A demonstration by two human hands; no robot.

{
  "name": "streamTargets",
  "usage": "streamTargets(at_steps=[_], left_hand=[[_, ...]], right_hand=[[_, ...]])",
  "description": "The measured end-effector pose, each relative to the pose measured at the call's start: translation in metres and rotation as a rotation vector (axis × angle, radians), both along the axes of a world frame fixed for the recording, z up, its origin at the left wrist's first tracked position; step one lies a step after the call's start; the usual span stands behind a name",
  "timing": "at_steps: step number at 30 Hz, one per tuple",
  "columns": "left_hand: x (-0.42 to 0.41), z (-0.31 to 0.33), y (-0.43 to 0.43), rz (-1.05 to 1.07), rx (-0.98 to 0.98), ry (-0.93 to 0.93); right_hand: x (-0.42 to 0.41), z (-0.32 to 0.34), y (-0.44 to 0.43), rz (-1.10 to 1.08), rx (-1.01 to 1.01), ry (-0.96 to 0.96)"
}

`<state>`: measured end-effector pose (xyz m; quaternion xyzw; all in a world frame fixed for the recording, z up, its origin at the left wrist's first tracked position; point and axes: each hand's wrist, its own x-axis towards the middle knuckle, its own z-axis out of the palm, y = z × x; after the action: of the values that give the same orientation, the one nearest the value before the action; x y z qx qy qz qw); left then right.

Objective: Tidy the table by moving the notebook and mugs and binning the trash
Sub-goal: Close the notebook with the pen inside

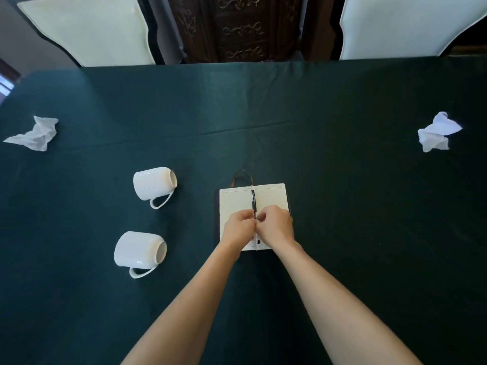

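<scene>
Pinching pen (253, 204) on notebook (235, 206), both hands (238, 227).

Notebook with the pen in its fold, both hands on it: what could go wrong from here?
1. The pen lies loose along the fold of the open notebook; if the left hand and right hand close or lift it, the pen may slide out.
2. Both mugs lie on their sides and could roll if the tablecloth is tugged.

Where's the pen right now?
In the head view the pen lies along the centre fold of the open notebook, mid-table, with both hands, left hand and right hand, closing on its near end.
</scene>
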<state>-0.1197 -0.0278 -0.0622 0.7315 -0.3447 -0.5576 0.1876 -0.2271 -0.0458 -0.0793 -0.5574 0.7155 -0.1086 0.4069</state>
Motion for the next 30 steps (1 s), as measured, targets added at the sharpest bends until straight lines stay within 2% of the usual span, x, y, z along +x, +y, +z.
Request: streamTargets(at_steps=[12, 20, 24, 30], left_hand=[[0.007, -0.002, 0.003, 0.06, -0.054, -0.026], [0.049, -0.005, 0.015, 0.169, -0.131, -0.261], [0.07, -0.008, 0.022, 0.198, -0.07, -0.344], [0.07, -0.008, 0.02, 0.266, -0.034, -0.295]], right_hand=[[-0.006, -0.006, -0.002, -0.021, 0.004, 0.003], [-0.028, -0.007, -0.008, -0.065, -0.021, 0.073], [-0.039, -0.009, -0.007, -0.107, -0.062, 0.118], [-0.042, -0.01, -0.003, -0.193, -0.025, 0.1]])
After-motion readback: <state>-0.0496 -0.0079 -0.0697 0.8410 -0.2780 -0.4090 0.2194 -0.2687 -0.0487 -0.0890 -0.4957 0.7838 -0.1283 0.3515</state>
